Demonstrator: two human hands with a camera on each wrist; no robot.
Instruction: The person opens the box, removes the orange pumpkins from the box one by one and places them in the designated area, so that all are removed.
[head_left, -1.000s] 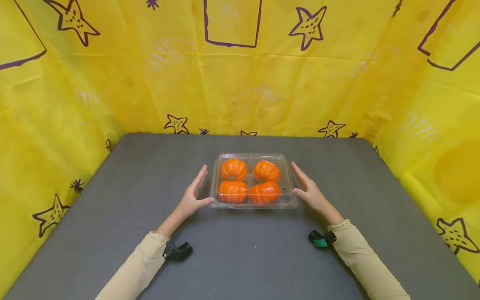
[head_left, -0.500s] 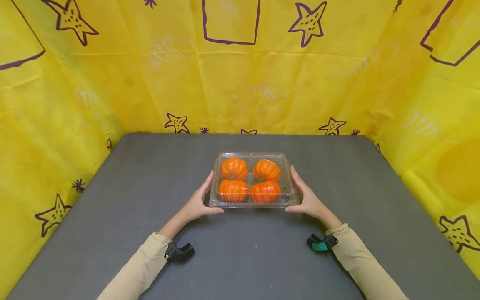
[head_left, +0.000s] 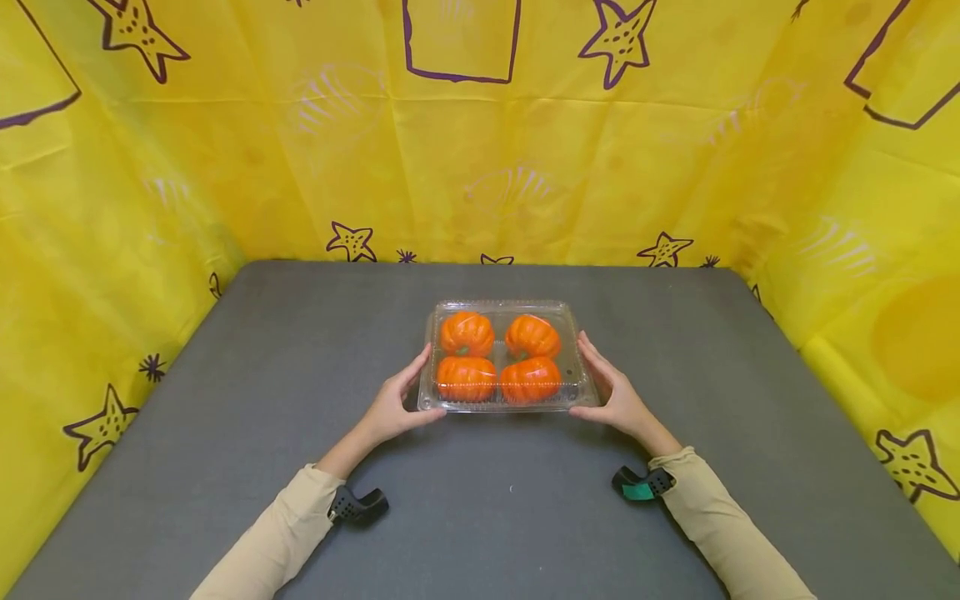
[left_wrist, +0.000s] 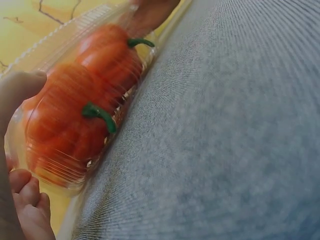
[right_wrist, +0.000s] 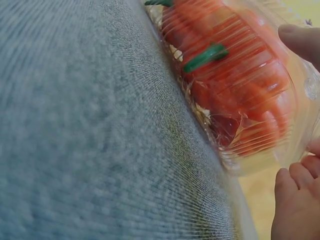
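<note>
A clear plastic clamshell container (head_left: 510, 407) sits on the table in the head view, lid down. Through the lid show several orange pumpkins (head_left: 467, 379) with green stems, small and in two rows. My left hand (head_left: 388, 410) grips the left side, its thumb along the front edge and its fingers along the side. On the opposite side my right hand (head_left: 622, 406) holds the container the same way. In the left wrist view the thumb (left_wrist: 22, 90) lies over the lid, and curled fingertips show below. The right wrist view gives a thumb (right_wrist: 300, 40) near the container's corner.
The grey table (head_left: 495, 517) spreads out on all sides of the container. Yellow cloth (head_left: 480, 150) with starfish drawings hangs behind it and at both sides. Dark bands (head_left: 360, 506) with protruding mounts sit at the wrists, beside beige sleeves.
A second ago both hands stood at the container's sides with fingers spread. They have closed in on it, and the thumbs have come to its front edge. The container has hardly shifted.
</note>
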